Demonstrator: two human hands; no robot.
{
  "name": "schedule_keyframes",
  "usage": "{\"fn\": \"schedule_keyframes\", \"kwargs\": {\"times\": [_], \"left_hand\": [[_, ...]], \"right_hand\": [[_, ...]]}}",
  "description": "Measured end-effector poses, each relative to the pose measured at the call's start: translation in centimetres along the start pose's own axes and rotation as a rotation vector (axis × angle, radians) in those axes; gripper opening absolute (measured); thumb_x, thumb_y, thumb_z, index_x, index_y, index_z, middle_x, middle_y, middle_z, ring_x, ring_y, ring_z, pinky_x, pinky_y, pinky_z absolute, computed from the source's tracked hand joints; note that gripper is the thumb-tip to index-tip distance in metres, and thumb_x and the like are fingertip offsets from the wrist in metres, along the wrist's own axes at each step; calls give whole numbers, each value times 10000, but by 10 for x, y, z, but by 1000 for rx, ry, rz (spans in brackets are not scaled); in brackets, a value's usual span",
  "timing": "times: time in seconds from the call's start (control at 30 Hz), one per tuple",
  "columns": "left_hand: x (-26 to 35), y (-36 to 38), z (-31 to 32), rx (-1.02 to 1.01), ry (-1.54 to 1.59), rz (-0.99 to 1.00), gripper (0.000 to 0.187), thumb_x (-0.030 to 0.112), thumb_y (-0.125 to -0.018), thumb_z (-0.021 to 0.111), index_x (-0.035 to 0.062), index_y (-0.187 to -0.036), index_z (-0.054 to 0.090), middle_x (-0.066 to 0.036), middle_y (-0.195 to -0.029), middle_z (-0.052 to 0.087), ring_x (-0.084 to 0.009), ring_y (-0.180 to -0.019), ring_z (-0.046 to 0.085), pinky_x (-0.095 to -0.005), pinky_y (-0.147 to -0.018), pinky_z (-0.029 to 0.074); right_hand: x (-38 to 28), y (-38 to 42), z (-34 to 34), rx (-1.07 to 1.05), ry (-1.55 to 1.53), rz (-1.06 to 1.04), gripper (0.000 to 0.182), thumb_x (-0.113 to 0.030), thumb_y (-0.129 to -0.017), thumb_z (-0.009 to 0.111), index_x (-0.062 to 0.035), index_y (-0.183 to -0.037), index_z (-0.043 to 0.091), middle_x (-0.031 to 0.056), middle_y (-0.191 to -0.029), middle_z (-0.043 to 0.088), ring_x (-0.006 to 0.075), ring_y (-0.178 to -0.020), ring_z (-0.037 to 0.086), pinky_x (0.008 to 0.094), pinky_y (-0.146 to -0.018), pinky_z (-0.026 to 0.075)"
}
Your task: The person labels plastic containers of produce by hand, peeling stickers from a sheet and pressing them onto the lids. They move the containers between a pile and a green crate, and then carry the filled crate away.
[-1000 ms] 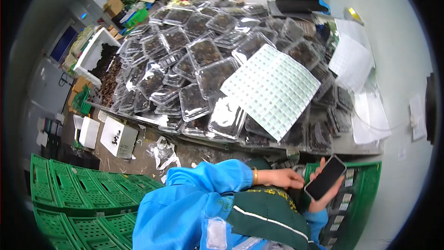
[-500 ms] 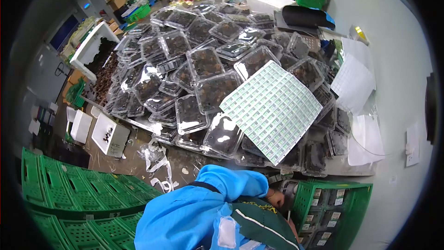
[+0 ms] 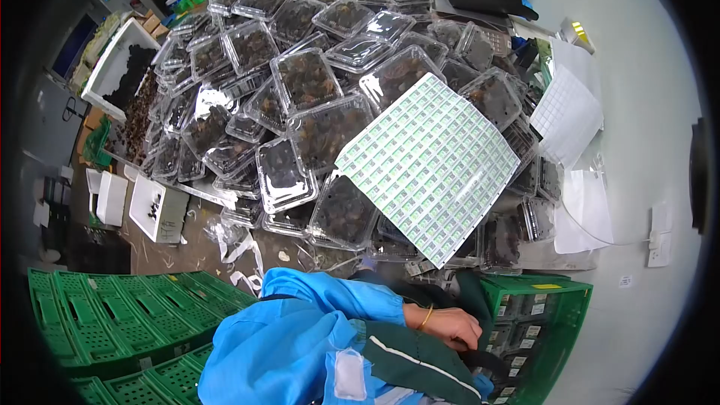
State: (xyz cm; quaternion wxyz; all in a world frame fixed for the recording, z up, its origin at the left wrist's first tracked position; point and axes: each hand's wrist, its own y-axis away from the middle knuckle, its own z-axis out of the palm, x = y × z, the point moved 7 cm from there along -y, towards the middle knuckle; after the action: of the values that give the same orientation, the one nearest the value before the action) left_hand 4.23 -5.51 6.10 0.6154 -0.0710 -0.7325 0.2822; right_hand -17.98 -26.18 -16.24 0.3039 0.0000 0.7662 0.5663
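My left hand (image 3: 448, 325), with a yellow band at the wrist, reaches across from a blue sleeve (image 3: 330, 292). Its fingers are curled and pressed together; what they hold, if anything, is hidden. Beside them stands a green crate (image 3: 551, 285) with labelled clear packs (image 3: 517, 334) inside. My right hand is out of sight; only a bit of blue (image 3: 484, 385) shows low by the crate. In front of me, a sheet of small green-and-white labels (image 3: 435, 169) lies on a heap of clear plastic boxes (image 3: 330, 131) filled with dark, brownish pieces.
Stacked green crates (image 3: 127, 315) stand at the left. White foam boxes (image 3: 157, 210) sit on the floor, near plastic scraps (image 3: 232, 240). A tipped white foam bin (image 3: 112, 67) spills dark pieces at the table's left. White paper sheets (image 3: 570, 116) lie by the right wall.
The view has shifted, and the heap appears higher and further left. My left hand, mostly hidden before, now shows beside the green crate. The label sheet still lies on the boxes.
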Motion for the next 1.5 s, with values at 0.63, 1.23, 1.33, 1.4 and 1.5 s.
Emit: {"fn": "schedule_keyframes", "kwargs": {"times": [0.63, 1.23, 1.33, 1.4, 1.5], "left_hand": [[-28, 40, -43, 441, -120, -119, 230, 211, -704, 650, -13, -706, 597, -186, -687, 567, -351, -705, 574, -438, -610, 417], [-21, 68, -38, 423, -180, -424, 210, 212, -728, 630, 13, -791, 612, -153, -787, 601, -346, -775, 594, -446, -671, 468], [-20, 67, -32, 250, -291, -552, 218, 198, -783, 611, 17, -899, 639, -139, -841, 610, -336, -809, 597, -433, -710, 480], [18, 67, -48, 358, -349, -429, 252, 221, -774, 632, 34, -943, 644, -154, -912, 615, -346, -849, 596, -448, -720, 472], [97, 60, -119, 447, -305, -333, 225, 208, -801, 638, 61, -971, 638, -134, -934, 614, -339, -851, 599, -410, -741, 482]], "right_hand": [[-134, -52, 108, -167, 429, -86, 439, -437, -889, 541, -44, -1077, 602, 75, -875, 623, 199, -758, 586, 329, -669, 486], [-116, -24, 55, -168, 375, -80, 454, -431, -887, 541, -36, -1101, 605, 89, -928, 636, 210, -799, 601, 343, -697, 492], [-97, -12, 34, -146, 317, -68, 456, -430, -887, 541, -35, -1105, 606, 92, -937, 638, 212, -806, 604, 345, -702, 493], [-84, -5, 24, -130, 272, -59, 458, -430, -887, 542, -34, -1107, 606, 93, -943, 640, 213, -811, 606, 347, -705, 494], [-65, 8, 9, -109, 200, -51, 461, -429, -887, 542, -32, -1111, 607, 96, -952, 642, 215, -818, 608, 349, -710, 495]]}}
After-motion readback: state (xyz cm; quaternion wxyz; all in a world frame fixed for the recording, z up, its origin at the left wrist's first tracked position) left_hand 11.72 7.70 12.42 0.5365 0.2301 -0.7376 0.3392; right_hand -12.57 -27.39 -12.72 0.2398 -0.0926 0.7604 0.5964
